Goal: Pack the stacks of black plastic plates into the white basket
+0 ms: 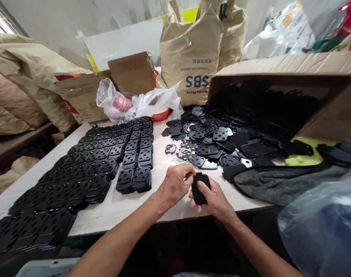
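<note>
In my right hand (217, 198) is a flat black rubber pad (201, 189) with rounded corners, its plain side up. The thumb presses on its face and the fingers curl beneath it. My left hand (178, 181) is closed in a pinch at the pad's upper left edge; whether a small scrap is between those fingertips is too small to tell. Just beyond both hands lies a loose heap of similar black pads (218, 136), some smooth, some ribbed or dotted. To the left, dotted black pads stand in neat stacks (134, 179) arranged in rows.
A cardboard box (331, 111) lies on its side behind the heap, with black pads inside. A grey cloth (259, 182) covers the right part of the table (161, 207). At the back are a paper sack (189, 50), plastic bags (117, 102) and a red basket (160, 115).
</note>
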`<state>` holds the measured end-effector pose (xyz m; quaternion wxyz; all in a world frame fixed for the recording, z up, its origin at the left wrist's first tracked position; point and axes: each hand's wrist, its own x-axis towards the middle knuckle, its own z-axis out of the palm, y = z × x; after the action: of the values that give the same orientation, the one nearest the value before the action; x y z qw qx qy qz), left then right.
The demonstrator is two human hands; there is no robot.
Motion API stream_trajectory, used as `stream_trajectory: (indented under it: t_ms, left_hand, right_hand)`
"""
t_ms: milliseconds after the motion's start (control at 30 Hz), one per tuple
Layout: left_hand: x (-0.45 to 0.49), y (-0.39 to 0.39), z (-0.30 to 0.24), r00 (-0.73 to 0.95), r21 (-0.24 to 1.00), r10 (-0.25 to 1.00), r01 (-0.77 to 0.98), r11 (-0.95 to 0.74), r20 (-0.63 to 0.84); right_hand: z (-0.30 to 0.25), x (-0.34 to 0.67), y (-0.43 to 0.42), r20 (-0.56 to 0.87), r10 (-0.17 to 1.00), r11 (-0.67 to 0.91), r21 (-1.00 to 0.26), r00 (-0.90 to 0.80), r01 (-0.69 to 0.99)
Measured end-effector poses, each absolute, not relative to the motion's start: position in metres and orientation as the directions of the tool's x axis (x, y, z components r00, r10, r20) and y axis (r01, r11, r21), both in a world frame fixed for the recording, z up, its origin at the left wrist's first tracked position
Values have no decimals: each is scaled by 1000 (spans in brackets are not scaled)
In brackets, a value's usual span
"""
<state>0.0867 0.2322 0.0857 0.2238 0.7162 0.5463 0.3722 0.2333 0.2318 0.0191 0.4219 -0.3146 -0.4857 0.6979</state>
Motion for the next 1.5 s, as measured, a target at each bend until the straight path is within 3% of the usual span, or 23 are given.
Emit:
stream_trajectory:
  t_ms: [133,233,367,533,600,667,767,867,1000,1167,1333,1500]
  left_hand:
    - [82,238,81,30,954,997,291,-70,64]
    - [79,240,81,63,987,997,159,29,-39]
    - [81,236,84,70,961,997,277,0,-20]
    - [89,228,84,82,736,961,627,-255,263]
    - [90,229,84,87,742,962,619,-256,259]
    - [88,231,86,71,828,980,526,-195,186]
    - [79,230,93,144,966,989,259,-11,-27]
    - [67,223,100,365,974,904,42,221,-221]
    - [58,209,100,441,950,857,-31,310,-265]
    - [58,203,97,409,961,878,-7,275,-249]
    - [65,196,100,369,970,919,240,47,-136]
    - [76,196,99,321,772,939,564,-292,121]
  right_hand:
    - [17,236,233,-18,861,-208,-925,-509,-319]
    - [18,238,233,-27,834,-249,-910,-551,-331]
    - [20,238,231,-30,826,-256,-910,-562,-327]
    - [22,235,229,-31,865,-191,-943,-501,-273]
    - [22,235,229,-25,864,-192,-940,-503,-283]
    - [22,237,230,-28,847,-229,-920,-531,-317]
    - [21,244,232,-37,748,-364,-858,-662,-363]
    - [17,250,232,7,567,-489,-802,-824,-343]
    - [10,255,232,31,403,-578,-766,-915,-280]
    - [9,254,232,3,383,-615,-746,-924,-257]
    - [14,255,232,-15,371,-606,-762,-929,-230]
    - [15,253,230,-34,442,-585,-769,-896,-259]
